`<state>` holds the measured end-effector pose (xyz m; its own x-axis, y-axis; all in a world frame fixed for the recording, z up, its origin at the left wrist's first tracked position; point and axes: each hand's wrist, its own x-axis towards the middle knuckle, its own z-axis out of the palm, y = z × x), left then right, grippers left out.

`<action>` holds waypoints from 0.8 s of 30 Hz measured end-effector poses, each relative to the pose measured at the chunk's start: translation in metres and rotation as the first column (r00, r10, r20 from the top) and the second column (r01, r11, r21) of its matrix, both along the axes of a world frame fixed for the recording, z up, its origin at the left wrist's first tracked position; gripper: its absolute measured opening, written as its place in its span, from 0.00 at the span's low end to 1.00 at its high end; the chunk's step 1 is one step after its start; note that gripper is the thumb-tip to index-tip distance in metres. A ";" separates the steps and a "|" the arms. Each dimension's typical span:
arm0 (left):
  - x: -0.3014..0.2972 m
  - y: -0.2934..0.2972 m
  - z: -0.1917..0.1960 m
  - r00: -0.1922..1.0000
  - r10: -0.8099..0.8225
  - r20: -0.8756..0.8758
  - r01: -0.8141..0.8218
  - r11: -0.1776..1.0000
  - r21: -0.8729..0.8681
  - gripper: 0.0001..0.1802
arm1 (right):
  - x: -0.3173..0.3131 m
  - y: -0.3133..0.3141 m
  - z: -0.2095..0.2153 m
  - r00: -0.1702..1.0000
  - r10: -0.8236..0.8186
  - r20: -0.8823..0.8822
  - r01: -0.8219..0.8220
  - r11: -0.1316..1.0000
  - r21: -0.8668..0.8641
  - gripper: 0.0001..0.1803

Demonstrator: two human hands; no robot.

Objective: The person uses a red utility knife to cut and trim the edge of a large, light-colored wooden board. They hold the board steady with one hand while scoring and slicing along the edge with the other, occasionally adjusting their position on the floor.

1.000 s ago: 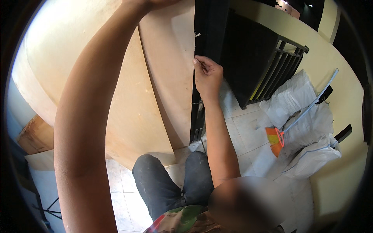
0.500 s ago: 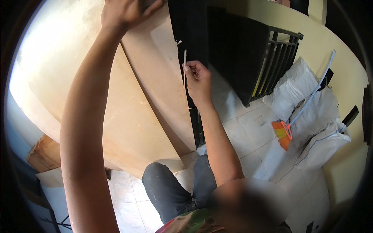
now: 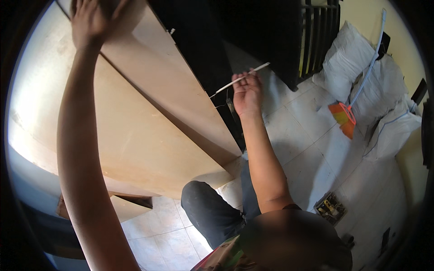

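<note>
Two large pale wooden sheets stand on a slant at the left, one overlapping the other. My left hand [image 3: 93, 27] rests with spread fingers near the top of the farther sheet [image 3: 156, 72]; some of its fingertips are cut off by the picture's edge. The nearer sheet [image 3: 140, 140] lies under my left forearm. Just right of the sheets, my right hand [image 3: 248, 95] has its palm turned up, its fingers curled on a thin pale stick [image 3: 224, 87]. The stick's lower left end comes close to the farther sheet's edge; I cannot tell whether they touch.
Several white sacks [image 3: 346, 56] lean on the yellow wall at the right. Before them stands a broom [image 3: 347, 119] with an orange head and blue handle. A dark barred gate [image 3: 318, 38] is at the back. A box of small items [image 3: 331, 208] sits on the tiled floor [image 3: 294, 135].
My right hand has rolled palm up, and the stick has tipped from nearly upright to a shallow slant. The view has shifted, bringing the box on the floor into sight.
</note>
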<state>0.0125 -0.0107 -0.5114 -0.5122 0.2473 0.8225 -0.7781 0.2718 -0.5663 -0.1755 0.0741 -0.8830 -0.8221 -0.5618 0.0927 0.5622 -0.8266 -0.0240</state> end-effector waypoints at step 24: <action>-0.010 -0.029 0.009 0.951 -0.166 0.261 0.194 0.977 -0.085 0.40 | -0.029 0.274 -0.535 0.582 0.770 -0.263 0.783 -0.442 0.438 0.38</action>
